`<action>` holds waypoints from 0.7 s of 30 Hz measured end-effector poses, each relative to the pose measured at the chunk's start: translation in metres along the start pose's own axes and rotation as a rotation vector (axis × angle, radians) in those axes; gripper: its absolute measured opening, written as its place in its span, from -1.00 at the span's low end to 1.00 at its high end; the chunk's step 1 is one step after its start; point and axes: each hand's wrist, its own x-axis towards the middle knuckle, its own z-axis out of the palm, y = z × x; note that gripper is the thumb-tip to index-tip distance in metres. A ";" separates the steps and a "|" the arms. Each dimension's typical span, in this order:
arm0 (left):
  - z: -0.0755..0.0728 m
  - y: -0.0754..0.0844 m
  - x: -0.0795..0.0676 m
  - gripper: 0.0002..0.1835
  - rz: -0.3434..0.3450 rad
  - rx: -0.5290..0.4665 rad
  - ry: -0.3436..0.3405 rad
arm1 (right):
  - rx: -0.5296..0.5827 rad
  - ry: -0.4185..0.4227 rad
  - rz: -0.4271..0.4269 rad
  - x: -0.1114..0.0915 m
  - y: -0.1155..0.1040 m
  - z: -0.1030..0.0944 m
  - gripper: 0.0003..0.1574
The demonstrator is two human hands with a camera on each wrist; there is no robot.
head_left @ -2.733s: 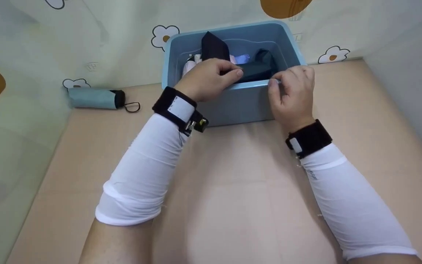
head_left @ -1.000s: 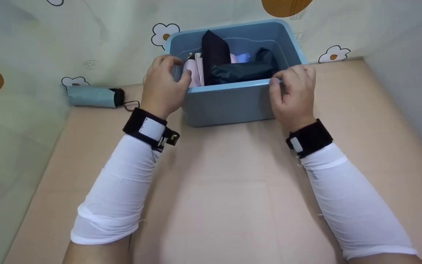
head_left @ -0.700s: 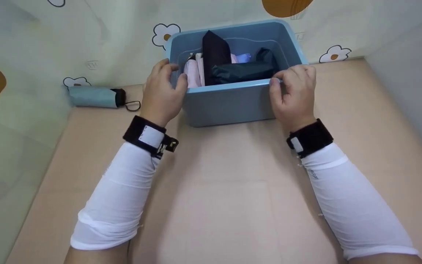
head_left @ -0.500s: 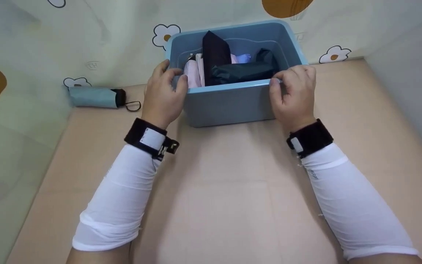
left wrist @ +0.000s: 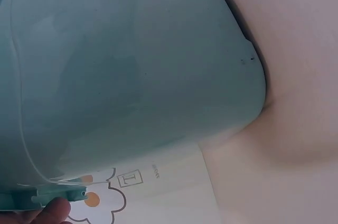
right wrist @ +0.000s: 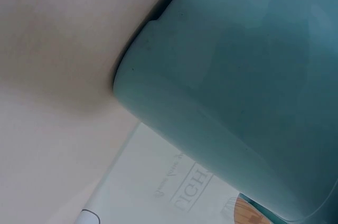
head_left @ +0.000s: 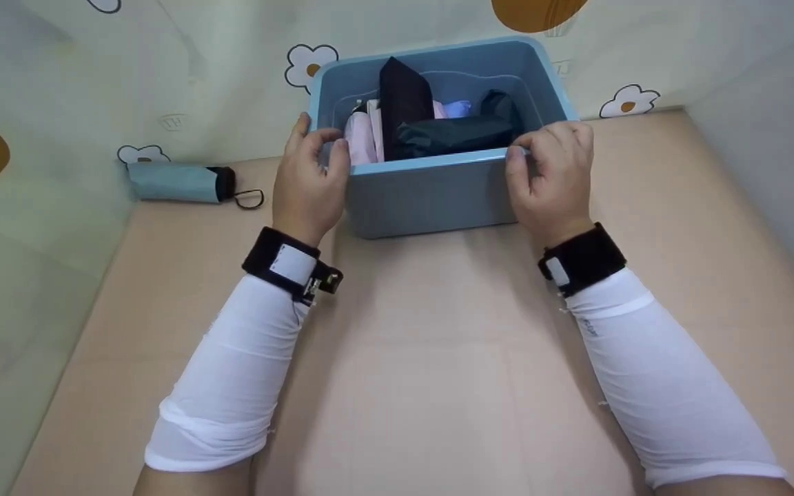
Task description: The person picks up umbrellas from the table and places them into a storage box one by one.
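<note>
A blue plastic storage bin (head_left: 431,196) stands at the back of the table, its outer wall also filling most of both wrist views. My left hand (head_left: 309,189) grips the rim at the front left corner; in the left wrist view a fingertip (left wrist: 55,211) shows under the rim. At the front right corner my right hand (head_left: 554,179) holds the rim with curled fingers. Inside the bin lie a black pointed fabric bundle (head_left: 404,103), a dark green bundle (head_left: 452,134), a pale pink roll (head_left: 360,138) and a small blue-violet piece (head_left: 457,108).
A folded teal umbrella (head_left: 173,183) with a black end and wrist loop lies at the table's back left. Behind the bin hangs a flower-patterned curtain (head_left: 231,69). A pale wall (head_left: 762,103) bounds the right side of the beige tabletop (head_left: 431,386).
My left hand has come from over the bin's front rim to its front left corner, then settled its fingers there. My right hand and the bin stay in place.
</note>
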 end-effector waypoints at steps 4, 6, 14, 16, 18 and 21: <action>0.000 0.001 0.000 -0.49 -0.005 0.002 0.003 | 0.004 0.002 -0.006 0.000 0.000 0.000 -0.50; 0.000 0.001 0.000 -0.49 -0.004 0.002 0.005 | 0.007 0.003 -0.009 0.000 0.001 0.000 -0.49; 0.003 -0.002 0.000 -0.47 0.004 -0.004 0.018 | 0.008 0.003 -0.001 -0.001 0.001 0.000 -0.49; 0.004 -0.002 -0.001 -0.47 0.003 -0.010 0.027 | 0.009 -0.001 0.004 -0.001 0.000 0.000 -0.50; 0.004 -0.003 -0.001 -0.48 0.006 -0.023 0.042 | 0.010 0.000 0.011 -0.001 0.000 0.000 -0.50; 0.005 -0.003 -0.002 -0.50 0.003 -0.040 0.063 | 0.010 0.005 0.015 0.000 -0.001 0.000 -0.50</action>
